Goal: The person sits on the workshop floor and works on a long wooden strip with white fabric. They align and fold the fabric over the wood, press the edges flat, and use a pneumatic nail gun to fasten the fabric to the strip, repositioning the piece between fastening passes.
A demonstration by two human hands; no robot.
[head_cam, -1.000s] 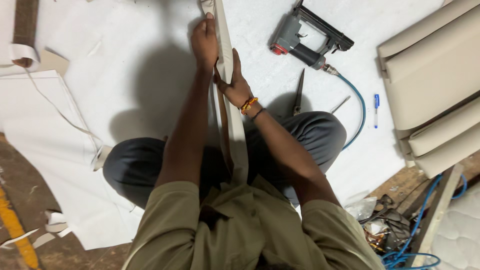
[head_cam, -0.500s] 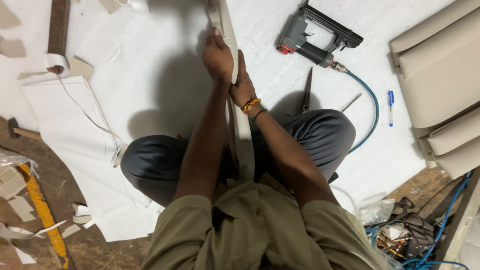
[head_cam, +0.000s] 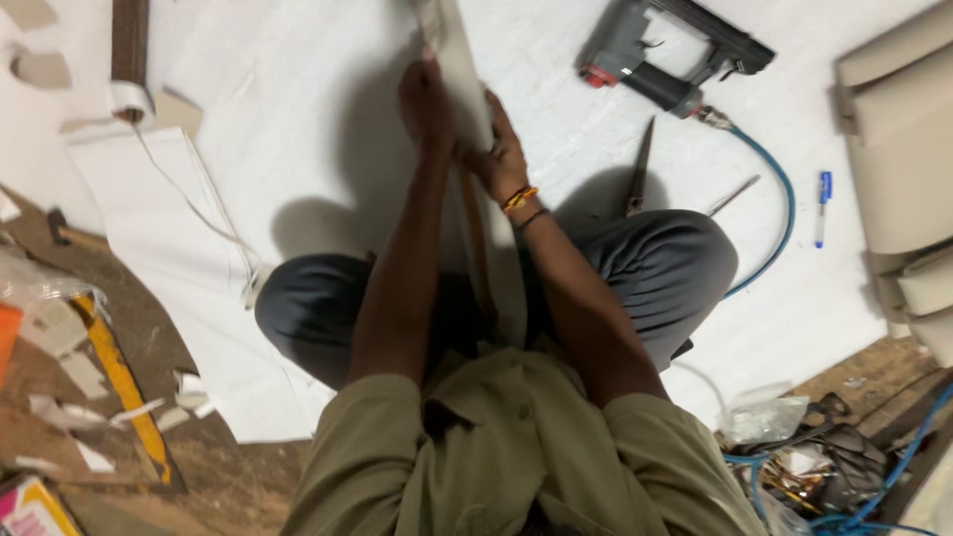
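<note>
While the person sits cross-legged on the white sheet, places below are given from the long strip.

Strip: long, pale, cloth-covered strip (head_cam: 459, 60) running from the lap up out of the top edge, standing on its narrow side between the forearms.
Left hand: left hand (head_cam: 425, 104) clasped on the left face of the strip, fingers wrapped over its edge.
Right hand: right hand (head_cam: 499, 159) pressed on the right face just below the left hand, gripping the strip; orange and black bands at the wrist.
Sheet: white sheet (head_cam: 298, 129) lying under the strip and legs.
Scissors: dark scissors (head_cam: 640, 169) right of the strip, near the right knee.
Staple gun: grey staple gun (head_cam: 660, 55) farther right and up, with a blue hose (head_cam: 779, 213) curving back towards the knee.
Pen: blue and white pen (head_cam: 821, 206) well right of the strip.
Cushions: beige cushions (head_cam: 898, 149) at the far right edge.
Tape roll: white tape roll (head_cam: 129, 99) far left of the strip.
</note>
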